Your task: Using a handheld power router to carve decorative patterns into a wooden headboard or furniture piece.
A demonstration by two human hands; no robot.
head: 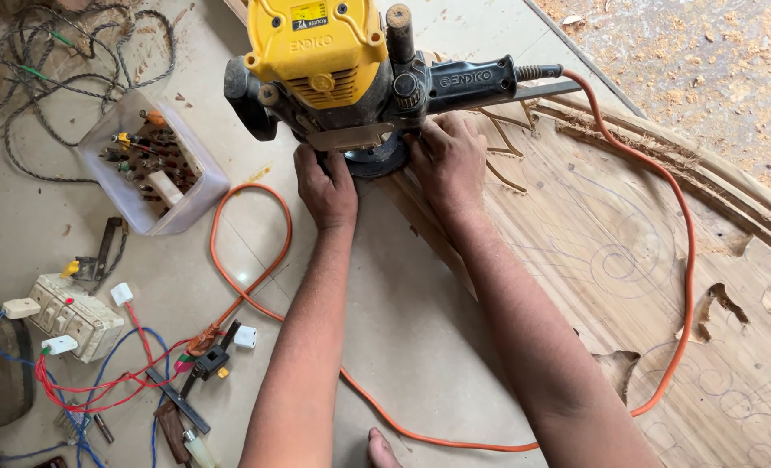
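Bottom centre of the frame: a bare toe [380, 448] on the tiled floor [403, 321]. Lower left: a tangle of red and blue wires [117, 377], plugs and a cream socket box [71, 315]. Running up the middle, two forearms. Left hand [325, 186] at frame centre, fingers curled and pressed against the black base of the router [342, 74]. Right hand [448, 160] just beside it, fingers closed around the base's other side, tips hidden beneath the tool. Router, yellow-topped with black handles, upright at upper centre, sitting on the edge of a carved wooden panel [628, 260] pencilled with swirls. Orange cord [685, 260] looping from the handle across the panel and floor. Upper left: a clear tub of small parts [152, 165], then coiled grey cable [65, 61].
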